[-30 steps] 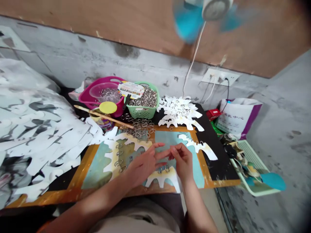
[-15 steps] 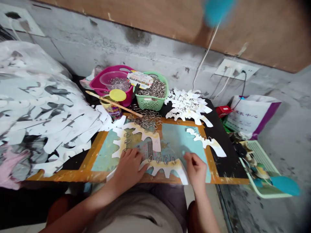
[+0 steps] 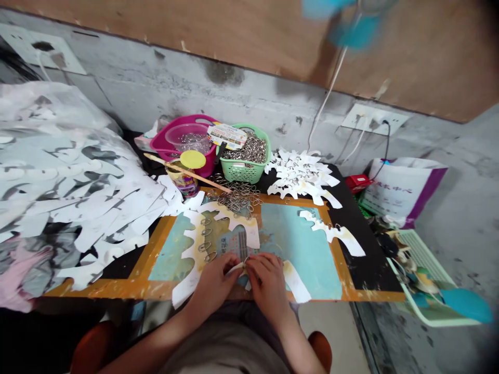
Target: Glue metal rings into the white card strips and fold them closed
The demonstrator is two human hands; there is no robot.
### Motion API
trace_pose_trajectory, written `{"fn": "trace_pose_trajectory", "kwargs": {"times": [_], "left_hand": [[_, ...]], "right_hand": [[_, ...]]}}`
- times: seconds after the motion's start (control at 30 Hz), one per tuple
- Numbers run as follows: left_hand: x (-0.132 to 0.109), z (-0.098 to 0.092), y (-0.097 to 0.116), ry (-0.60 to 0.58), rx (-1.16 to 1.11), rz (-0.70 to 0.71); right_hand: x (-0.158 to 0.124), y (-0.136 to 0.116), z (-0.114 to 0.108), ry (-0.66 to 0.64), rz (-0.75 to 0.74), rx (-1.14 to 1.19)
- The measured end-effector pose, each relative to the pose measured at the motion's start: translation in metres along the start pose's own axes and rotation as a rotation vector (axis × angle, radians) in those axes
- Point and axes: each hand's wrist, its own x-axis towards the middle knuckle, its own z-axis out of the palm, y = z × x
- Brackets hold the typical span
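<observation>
At the front edge of the table, my left hand (image 3: 218, 278) and my right hand (image 3: 267, 278) meet, fingertips closed on a curved white cut-out strip (image 3: 297, 281). An oval metal ring (image 3: 245, 261) shows between the fingertips. My hands hide most of this strip; its wide end sticks out on the right. Left of my hands lies a second toothed strip (image 3: 191, 252) with several metal rings along its yellowish inner edge. Above my hands is another strip (image 3: 251, 231), and a further one (image 3: 331, 228) with rings lies to the right.
Loose oval rings (image 3: 237, 197) are heaped behind the work board (image 3: 307, 254). Behind them stand a can (image 3: 185, 183) with a stick across it, a magenta basket (image 3: 167, 137) and a green basket (image 3: 244, 171). White cut-outs pile up left (image 3: 109, 192) and back right (image 3: 300, 174).
My right hand has moved left to meet my left hand, and both now pinch the front strip around a ring. My left hand has shifted right, uncovering rings on the left strip.
</observation>
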Motion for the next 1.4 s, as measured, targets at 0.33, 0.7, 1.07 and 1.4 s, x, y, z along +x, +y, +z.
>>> {"fn": "trace_pose_trajectory", "kwargs": {"times": [0.33, 0.7, 1.07, 1.4], "left_hand": [[-0.003, 0.005, 0.002, 0.106, -0.070, 0.021], [-0.007, 0.008, 0.000, 0.077, -0.163, -0.016], [-0.016, -0.030, 0.012, -0.148, 0.160, 0.159], [0.022, -0.034, -0.005, -0.238, 0.348, 0.508]], "right_hand": [[-0.001, 0.000, 0.008, 0.069, 0.043, -0.046], [0.002, -0.004, 0.007, 0.039, 0.115, 0.010], [0.011, -0.002, -0.003, -0.231, 0.026, -0.076], [0.005, -0.003, 0.010, -0.230, -0.075, -0.259]]}}
